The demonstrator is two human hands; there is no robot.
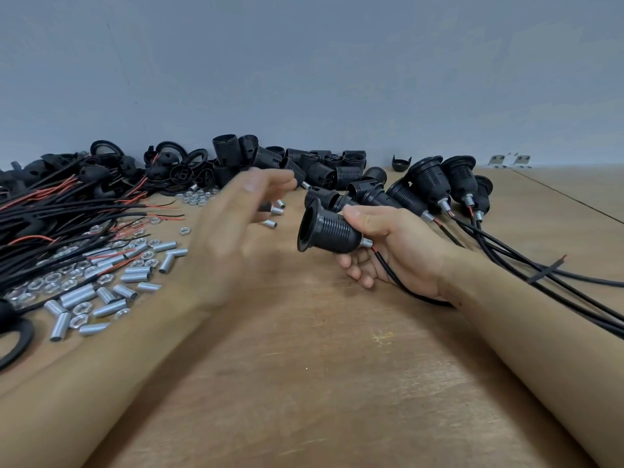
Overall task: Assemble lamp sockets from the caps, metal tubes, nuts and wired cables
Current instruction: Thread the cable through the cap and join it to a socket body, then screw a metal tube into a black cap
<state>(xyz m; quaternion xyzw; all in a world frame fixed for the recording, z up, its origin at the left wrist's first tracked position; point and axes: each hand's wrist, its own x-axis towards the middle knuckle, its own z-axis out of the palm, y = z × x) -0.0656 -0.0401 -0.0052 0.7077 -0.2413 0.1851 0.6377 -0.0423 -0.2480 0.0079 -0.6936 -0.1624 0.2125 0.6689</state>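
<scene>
Right of the gripped ribbed black socket [329, 228] several finished ones [435, 185] lie, loose silver tubes [135, 275] left; right hand [395, 251] clamps it, left hand [236, 224] open.

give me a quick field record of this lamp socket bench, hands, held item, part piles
right hand: grips a black ribbed plastic lamp socket, flared mouth towards the left, silver tube and black cable at its rear
left hand: blurred, fingers straight, holds nothing, above the table
finished sockets: black, cabled, grouped far right
silver metal tubes: scattered left among nuts
black and red wired cables: heaped far left
surface: brown wooden table
</scene>
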